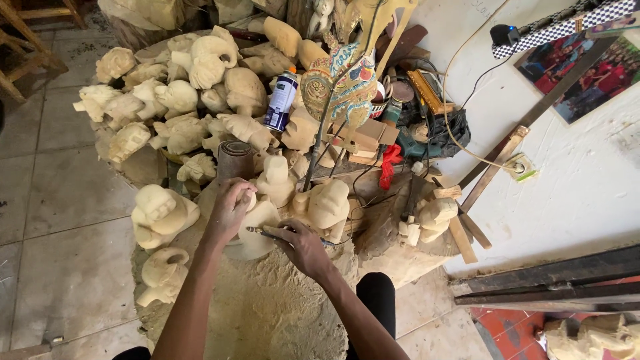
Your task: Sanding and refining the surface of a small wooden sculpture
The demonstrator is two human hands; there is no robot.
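Note:
My left hand [230, 212] grips the top of a pale unpainted wooden carving [257, 227] that stands on a sawdust-covered stump [267, 300]. My right hand [301, 245] holds a thin metal carving tool [263, 232] whose tip touches the side of that carving. Other pale carved heads stand close by: one just behind my hands [275, 177], one to the right [329, 203] and two at the left [160, 213] [163, 270].
Several unfinished wooden carvings [180, 93] are heaped at the back. A spray can [281, 100], a roll of sandpaper [235, 160] and a painted puppet figure [340, 83] stand among them. Tools and cables [427, 127] lie by the white wall. Planks [547, 280] lean at the right.

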